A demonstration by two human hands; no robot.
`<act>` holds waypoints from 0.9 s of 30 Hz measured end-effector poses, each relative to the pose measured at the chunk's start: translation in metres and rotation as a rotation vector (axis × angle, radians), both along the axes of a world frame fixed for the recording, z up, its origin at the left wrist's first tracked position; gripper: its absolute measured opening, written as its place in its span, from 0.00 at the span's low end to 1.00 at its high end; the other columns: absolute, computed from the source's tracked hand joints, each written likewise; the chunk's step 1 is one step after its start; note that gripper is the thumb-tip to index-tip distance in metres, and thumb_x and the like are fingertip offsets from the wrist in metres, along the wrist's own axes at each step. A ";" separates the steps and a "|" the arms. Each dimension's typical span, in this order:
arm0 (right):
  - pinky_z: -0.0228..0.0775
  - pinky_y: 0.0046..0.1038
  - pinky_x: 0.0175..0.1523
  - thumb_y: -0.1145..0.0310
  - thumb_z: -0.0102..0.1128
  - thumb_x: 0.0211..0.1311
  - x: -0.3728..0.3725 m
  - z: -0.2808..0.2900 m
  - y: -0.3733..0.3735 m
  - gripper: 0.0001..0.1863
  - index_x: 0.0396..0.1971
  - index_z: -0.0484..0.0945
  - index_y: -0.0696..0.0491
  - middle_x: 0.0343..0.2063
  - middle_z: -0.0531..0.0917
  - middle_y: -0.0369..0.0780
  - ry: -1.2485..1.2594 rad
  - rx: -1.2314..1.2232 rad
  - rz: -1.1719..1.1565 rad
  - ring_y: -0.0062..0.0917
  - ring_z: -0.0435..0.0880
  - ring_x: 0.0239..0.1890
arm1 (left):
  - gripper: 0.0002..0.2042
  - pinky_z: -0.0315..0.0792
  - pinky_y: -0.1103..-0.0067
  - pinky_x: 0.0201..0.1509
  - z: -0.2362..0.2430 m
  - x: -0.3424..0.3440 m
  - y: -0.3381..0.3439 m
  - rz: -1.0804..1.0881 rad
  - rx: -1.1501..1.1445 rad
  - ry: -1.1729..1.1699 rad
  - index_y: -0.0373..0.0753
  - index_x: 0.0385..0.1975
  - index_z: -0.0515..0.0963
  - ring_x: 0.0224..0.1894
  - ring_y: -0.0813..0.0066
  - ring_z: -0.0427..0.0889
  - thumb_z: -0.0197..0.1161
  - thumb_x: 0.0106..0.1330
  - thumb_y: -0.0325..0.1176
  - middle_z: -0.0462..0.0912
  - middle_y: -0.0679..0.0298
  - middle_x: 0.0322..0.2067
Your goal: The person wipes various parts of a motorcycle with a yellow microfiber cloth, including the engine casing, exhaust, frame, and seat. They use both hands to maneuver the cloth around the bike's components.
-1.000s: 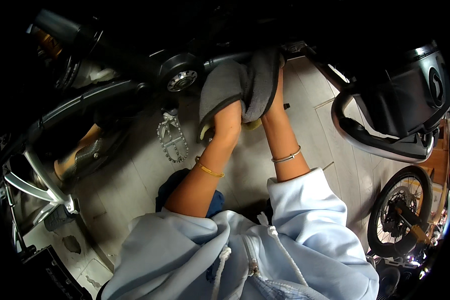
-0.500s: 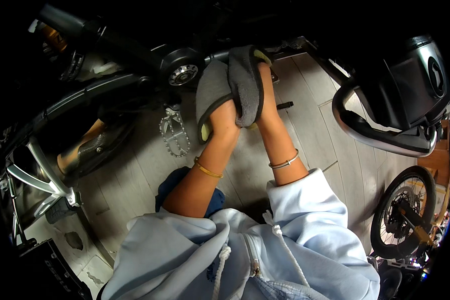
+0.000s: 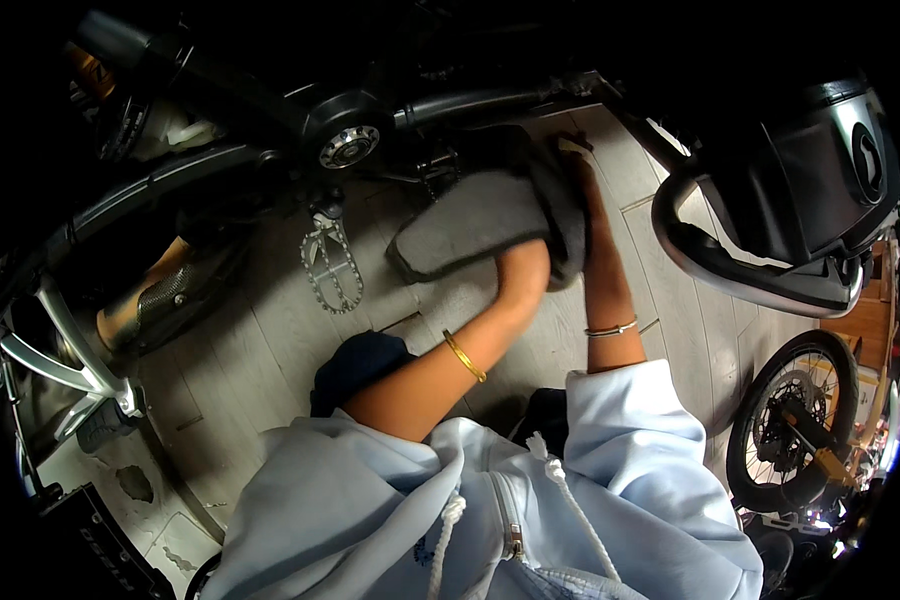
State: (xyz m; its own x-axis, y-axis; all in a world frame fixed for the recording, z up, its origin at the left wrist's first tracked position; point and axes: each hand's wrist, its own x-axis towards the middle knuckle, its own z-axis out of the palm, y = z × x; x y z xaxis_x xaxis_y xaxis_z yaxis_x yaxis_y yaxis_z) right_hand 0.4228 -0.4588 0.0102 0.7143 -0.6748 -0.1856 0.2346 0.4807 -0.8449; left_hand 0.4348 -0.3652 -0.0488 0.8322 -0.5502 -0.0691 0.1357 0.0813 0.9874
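Motorcycle frame and footpeg crowd the cloth.

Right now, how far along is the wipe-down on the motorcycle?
Done: nothing I can confirm; no part shows clearly as wiped. In hand: both hands press the grey cloth against the dark motorcycle frame, left hand under it, right hand at its upper edge. Left: cannot tell; the foot peg hangs untouched.

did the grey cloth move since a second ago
Yes. The grey cloth sat just right of the round axle hub earlier; now it lies lower and further right of it, with both hands reaching further under the frame.
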 end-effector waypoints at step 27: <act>0.68 0.27 0.48 0.71 0.53 0.65 0.088 -0.017 0.077 0.16 0.50 0.69 0.63 0.42 0.77 0.41 0.230 -0.589 0.077 0.23 0.74 0.43 | 0.16 0.64 0.79 0.61 0.046 0.098 0.052 0.353 -0.028 0.255 0.35 0.54 0.72 0.55 0.74 0.71 0.47 0.73 0.36 0.74 0.66 0.53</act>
